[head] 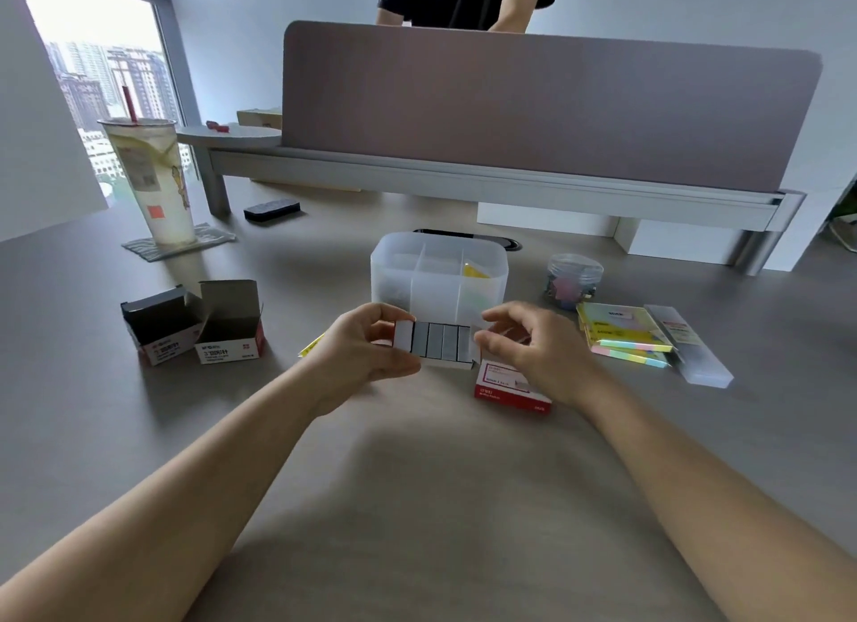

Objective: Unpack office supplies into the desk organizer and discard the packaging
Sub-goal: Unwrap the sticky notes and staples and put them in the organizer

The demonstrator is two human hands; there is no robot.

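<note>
Grey staple strips [440, 341] lie side by side in a white inner tray [445, 364], its long axis running left to right between the hands, just in front of the translucent desk organizer [436, 273]. Left hand [366, 352] pinches the tray's left end; right hand [533, 347] hovers at the right end, fingers curled, contact unclear. Both hands sit equally near. One organizer compartment holds something yellow; the rest I cannot make out. Under the right hand lies the red staple box sleeve [510, 389]; two opened cartons [199, 327] stand well left.
</note>
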